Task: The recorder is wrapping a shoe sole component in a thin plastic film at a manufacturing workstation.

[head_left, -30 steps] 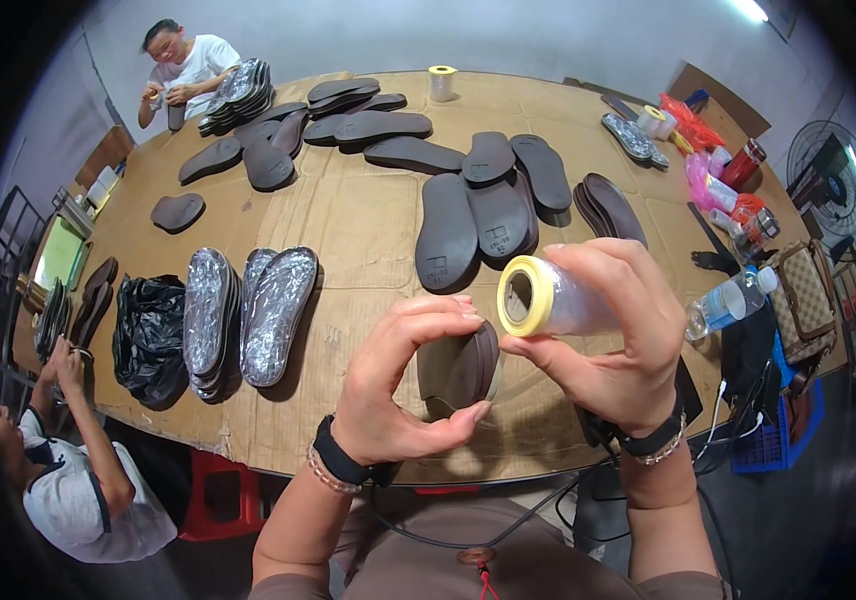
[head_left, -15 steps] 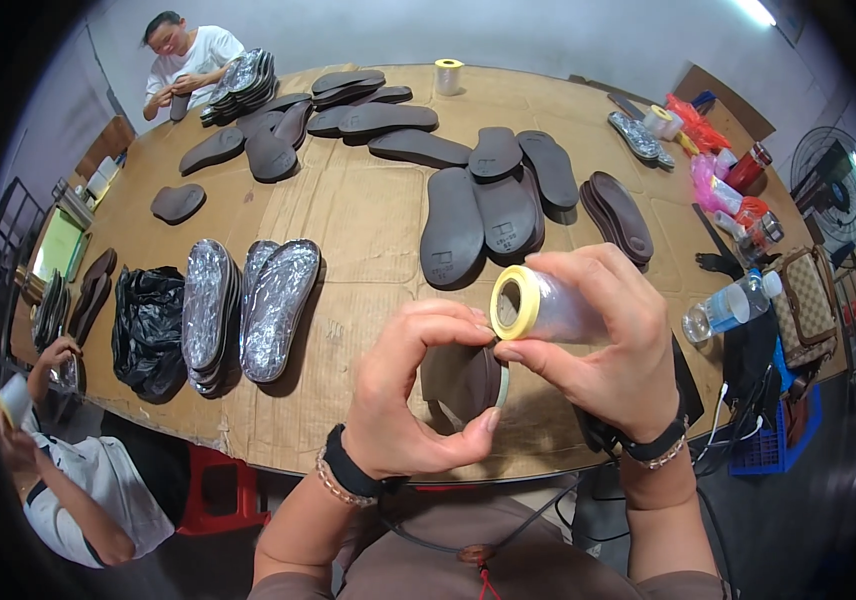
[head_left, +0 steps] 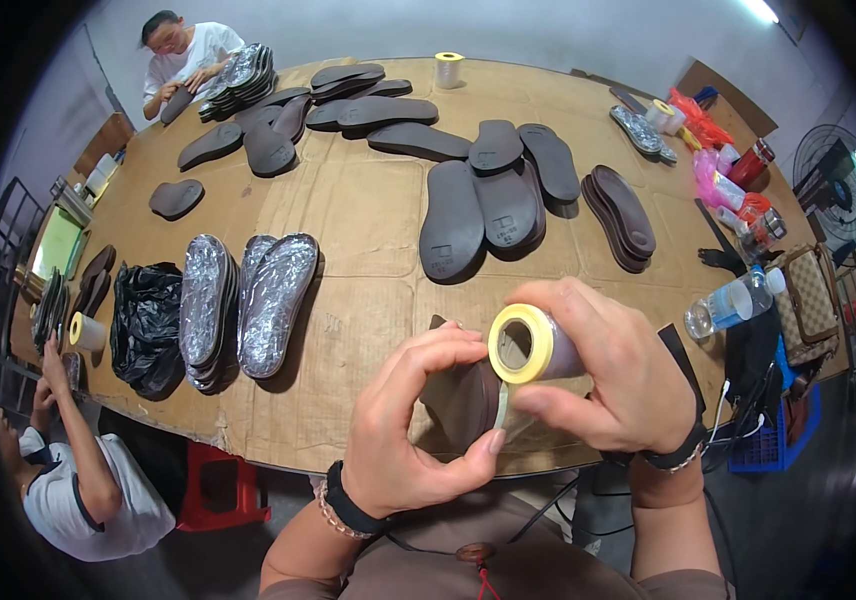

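Observation:
My right hand (head_left: 620,372) grips a roll of clear film on a yellow core (head_left: 526,344), held up above the table's near edge. My left hand (head_left: 416,422) pinches the loose end of the film (head_left: 501,408) just below the roll, thumb and forefinger closed on it. Under both hands lies a dark brown shoe sole (head_left: 466,392) on the cardboard-covered table (head_left: 368,230), mostly hidden by my fingers.
Foil-wrapped soles (head_left: 248,295) and a black bag (head_left: 146,318) lie to the left. Dark brown soles (head_left: 488,200) spread across the middle and far side. A water bottle (head_left: 733,303), a handbag and coloured items stand right. One person sits at the far left corner, another at the lower left.
My hands with the roll have dropped slightly lower and nearer. The left fingers have closed on the film's loose end under the roll.

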### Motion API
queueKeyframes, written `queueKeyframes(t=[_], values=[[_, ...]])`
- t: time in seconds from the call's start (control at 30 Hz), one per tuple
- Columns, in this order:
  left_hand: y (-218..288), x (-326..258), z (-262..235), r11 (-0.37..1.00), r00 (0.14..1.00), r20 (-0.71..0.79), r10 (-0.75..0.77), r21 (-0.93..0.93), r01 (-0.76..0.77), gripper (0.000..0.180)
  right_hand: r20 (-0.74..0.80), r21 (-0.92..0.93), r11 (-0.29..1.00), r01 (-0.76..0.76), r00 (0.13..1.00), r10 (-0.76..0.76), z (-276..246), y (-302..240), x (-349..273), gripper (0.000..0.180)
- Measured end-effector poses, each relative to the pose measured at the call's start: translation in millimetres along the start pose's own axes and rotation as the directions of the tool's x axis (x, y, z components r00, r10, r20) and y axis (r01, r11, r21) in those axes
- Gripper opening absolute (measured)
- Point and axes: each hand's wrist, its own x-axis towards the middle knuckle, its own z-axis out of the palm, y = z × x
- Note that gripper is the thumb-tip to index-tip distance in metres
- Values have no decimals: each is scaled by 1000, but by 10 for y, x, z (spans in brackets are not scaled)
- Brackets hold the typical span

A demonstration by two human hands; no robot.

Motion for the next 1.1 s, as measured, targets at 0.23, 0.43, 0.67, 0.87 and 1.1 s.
queueKeyframes(t=[0.23, 0.43, 0.67, 0.87, 1.1], values=[[-37, -93, -61, 999, 999, 10, 42, -27, -42, 59, -352, 95, 991, 96, 934, -57, 136, 35, -36, 49], [-33, -77, -34, 995, 997, 18, 81, -65, -79, 61, -368, 5, 998, 68, 928, -61, 185, 79, -35, 53], [-20, -84, -43, 995, 994, 43, 96, -38, -94, 61, -326, 102, 995, -22, 944, 55, 258, 68, -62, 49], [-6, -177, -31, 993, 992, 45, 114, -22, -113, 60, -190, 82, 985, -154, 967, 167, 210, -67, -163, 45], [37, -213, 32, 990, 991, -53, 121, 72, -117, 55, -191, 112, 985, -133, 970, 153, 357, -54, -210, 49]])
